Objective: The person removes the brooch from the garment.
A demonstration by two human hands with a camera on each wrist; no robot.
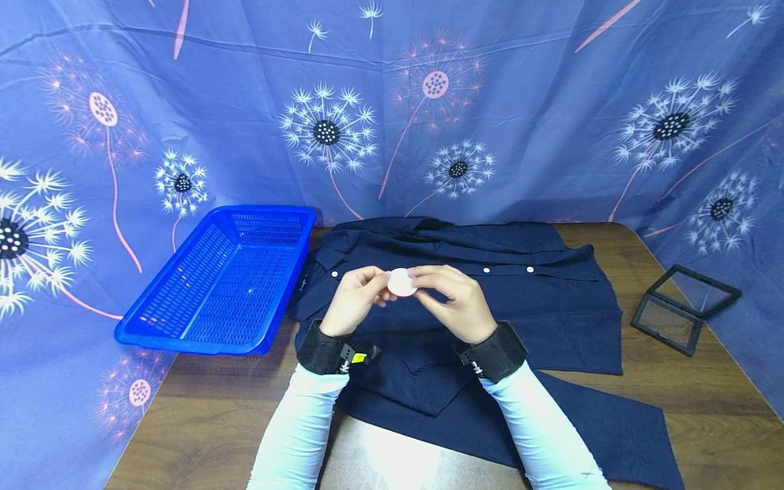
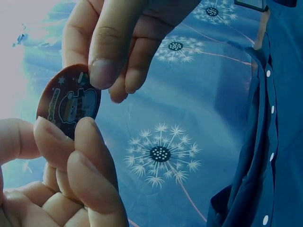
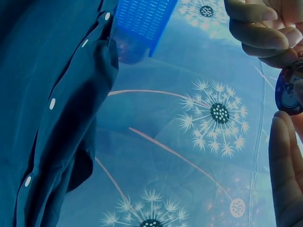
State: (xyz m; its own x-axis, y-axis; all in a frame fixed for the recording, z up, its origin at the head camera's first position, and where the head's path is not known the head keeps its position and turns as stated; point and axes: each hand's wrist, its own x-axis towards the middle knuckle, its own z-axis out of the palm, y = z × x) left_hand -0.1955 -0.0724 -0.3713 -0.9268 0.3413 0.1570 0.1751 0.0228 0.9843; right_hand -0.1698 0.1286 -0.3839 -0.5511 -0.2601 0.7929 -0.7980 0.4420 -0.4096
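Observation:
Over the dark navy shirt (image 1: pixel 429 306), both hands hold one small round badge (image 1: pixel 401 282) between them. Its pale face shows in the head view; in the left wrist view the badge (image 2: pixel 73 101) has a dark red side with a cartoon snowman. My left hand (image 1: pixel 355 299) pinches its left edge with thumb and fingers. At the opposite edge, the right hand (image 1: pixel 459 299) grips it between thumb and fingertips. The right wrist view catches only part of the badge (image 3: pixel 289 92) at the frame's edge. White buttons run along the shirt's front, partly covered by the hands.
A blue plastic basket (image 1: pixel 288 292) stands at the table's left. On the right lies a black hinged frame (image 1: pixel 667 309) with clear panes. Brown wooden table (image 1: pixel 202 415) surrounds the shirt, and a blue dandelion-print cloth (image 1: pixel 380 109) hangs behind.

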